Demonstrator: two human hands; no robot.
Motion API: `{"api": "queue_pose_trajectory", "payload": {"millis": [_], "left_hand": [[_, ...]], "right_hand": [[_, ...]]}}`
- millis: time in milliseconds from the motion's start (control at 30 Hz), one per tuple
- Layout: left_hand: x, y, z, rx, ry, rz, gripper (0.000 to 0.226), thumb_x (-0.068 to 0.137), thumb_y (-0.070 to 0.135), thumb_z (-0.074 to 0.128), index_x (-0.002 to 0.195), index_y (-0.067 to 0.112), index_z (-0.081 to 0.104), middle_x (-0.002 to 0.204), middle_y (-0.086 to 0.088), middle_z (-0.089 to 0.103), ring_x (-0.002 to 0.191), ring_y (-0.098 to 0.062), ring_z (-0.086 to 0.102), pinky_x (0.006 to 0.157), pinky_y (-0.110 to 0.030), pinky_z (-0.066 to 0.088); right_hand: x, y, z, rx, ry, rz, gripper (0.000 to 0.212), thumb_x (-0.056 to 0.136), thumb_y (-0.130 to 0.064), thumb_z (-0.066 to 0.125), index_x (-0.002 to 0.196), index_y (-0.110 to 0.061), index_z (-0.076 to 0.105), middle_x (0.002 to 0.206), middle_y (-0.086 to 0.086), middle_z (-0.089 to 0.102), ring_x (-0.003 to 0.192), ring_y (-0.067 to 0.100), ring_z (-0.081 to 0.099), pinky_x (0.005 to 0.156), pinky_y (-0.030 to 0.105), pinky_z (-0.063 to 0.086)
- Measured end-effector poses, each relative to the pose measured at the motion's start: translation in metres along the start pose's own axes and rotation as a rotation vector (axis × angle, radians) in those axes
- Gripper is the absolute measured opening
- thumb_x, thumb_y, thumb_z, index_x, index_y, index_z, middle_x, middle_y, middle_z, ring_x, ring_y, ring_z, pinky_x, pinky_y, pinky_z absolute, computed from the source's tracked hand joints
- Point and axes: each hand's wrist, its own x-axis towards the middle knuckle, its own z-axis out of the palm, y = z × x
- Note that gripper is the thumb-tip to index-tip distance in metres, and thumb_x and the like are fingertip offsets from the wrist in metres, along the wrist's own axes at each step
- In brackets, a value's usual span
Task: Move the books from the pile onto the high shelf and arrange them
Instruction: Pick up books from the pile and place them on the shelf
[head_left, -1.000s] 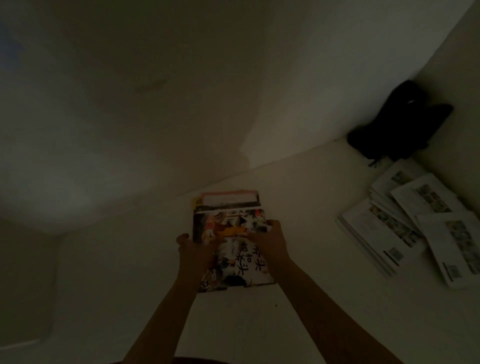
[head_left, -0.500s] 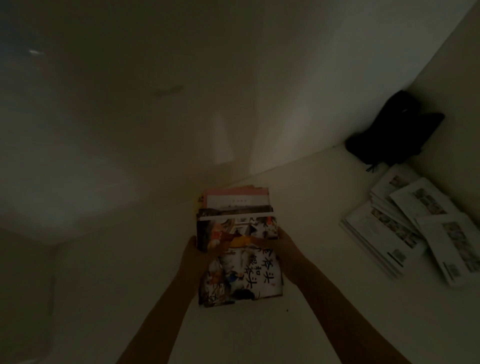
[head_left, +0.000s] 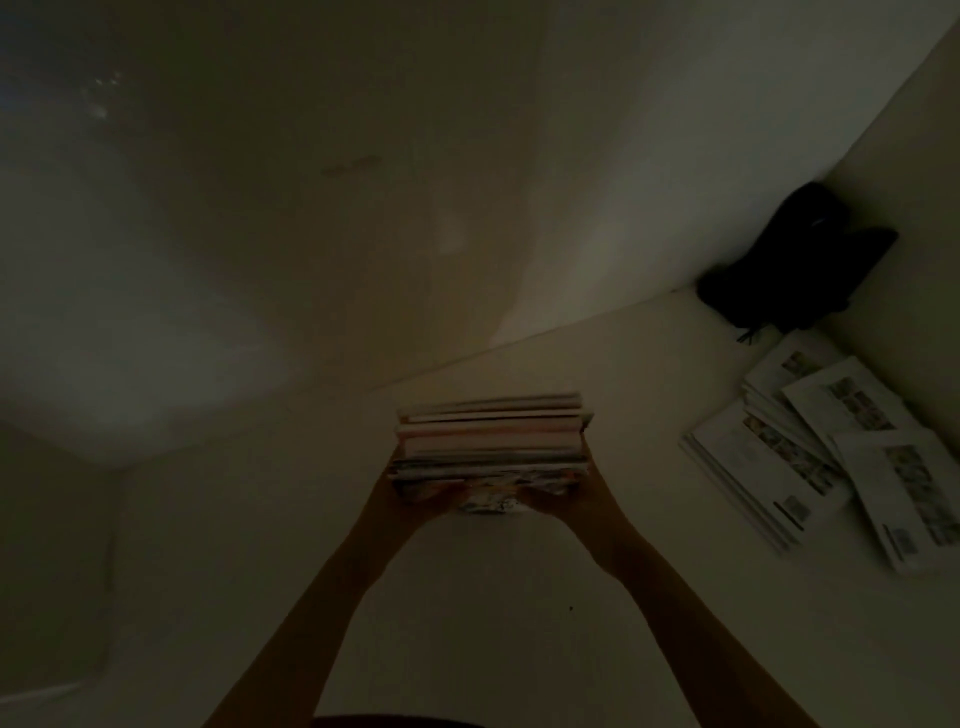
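A stack of several books (head_left: 491, 436) is raised in front of me in a dim white shelf space (head_left: 519, 597), its page edges turned toward me and the colourful cover facing down. My left hand (head_left: 410, 491) grips the stack's lower left corner. My right hand (head_left: 561, 493) grips the lower right corner. Both arms reach up from the bottom of the view. The fingers behind the stack are hidden.
A loose pile of white printed booklets (head_left: 831, 457) lies on the shelf at the right. A dark bag-like object (head_left: 795, 265) sits in the back right corner. White walls close the space at the back, left and right.
The stack has tilted up from showing its colourful cover to showing its page edges. Both hands kept their grip and rose slightly with it.
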Motion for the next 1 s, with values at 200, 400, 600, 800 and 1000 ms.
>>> {"api": "queue_pose_trajectory", "payload": {"millis": [200, 400, 600, 800, 1000], "left_hand": [[-0.003, 0.01, 0.002, -0.002, -0.017, -0.077, 0.046, 0.075, -0.009, 0.067, 0.101, 0.028, 0.056, 0.091, 0.018, 0.068, 0.09, -0.005, 0.064, 0.074, -0.017, 0.054], [-0.017, 0.043, -0.002, 0.125, -0.023, -0.255, 0.031, 0.07, 0.041, 0.072, 0.075, 0.021, 0.049, 0.071, -0.001, 0.046, 0.062, -0.017, 0.045, 0.063, -0.029, 0.043], [-0.073, 0.085, -0.007, 0.107, -0.08, -0.188, 0.027, 0.076, 0.03, 0.071, 0.099, 0.017, 0.064, 0.098, -0.006, 0.065, 0.09, -0.024, 0.064, 0.076, -0.035, 0.052], [-0.166, 0.144, -0.001, 0.011, 0.131, -0.04, 0.023, 0.076, 0.022, 0.071, 0.099, 0.017, 0.067, 0.103, -0.008, 0.069, 0.093, -0.023, 0.066, 0.083, -0.038, 0.053], [-0.268, 0.224, -0.021, -0.026, 0.343, 0.239, 0.039, 0.064, 0.029, 0.078, 0.1, 0.02, 0.069, 0.092, 0.007, 0.073, 0.085, -0.009, 0.07, 0.077, -0.026, 0.057]], "right_hand": [[-0.004, 0.006, 0.007, 0.002, 0.043, 0.07, 0.049, 0.077, 0.006, 0.069, 0.123, -0.004, 0.055, 0.108, 0.004, 0.065, 0.088, -0.004, 0.065, 0.076, 0.018, 0.055], [-0.027, -0.023, -0.002, 0.067, -0.054, 0.124, 0.036, 0.081, -0.007, 0.068, 0.103, -0.032, 0.055, 0.099, -0.021, 0.061, 0.083, -0.012, 0.062, 0.067, 0.009, 0.052], [-0.054, -0.075, -0.013, 0.143, -0.112, 0.192, 0.035, 0.076, -0.017, 0.073, 0.109, -0.019, 0.061, 0.102, 0.004, 0.07, 0.09, 0.022, 0.068, 0.076, 0.036, 0.056], [-0.107, -0.138, -0.02, 0.057, -0.198, 0.009, 0.028, 0.075, -0.02, 0.074, 0.102, -0.019, 0.064, 0.099, 0.008, 0.071, 0.086, 0.025, 0.069, 0.076, 0.038, 0.056], [-0.171, -0.227, -0.003, 0.073, -0.349, -0.311, 0.032, 0.07, -0.023, 0.075, 0.096, -0.032, 0.06, 0.094, -0.008, 0.071, 0.08, 0.009, 0.07, 0.064, 0.023, 0.057]]}}
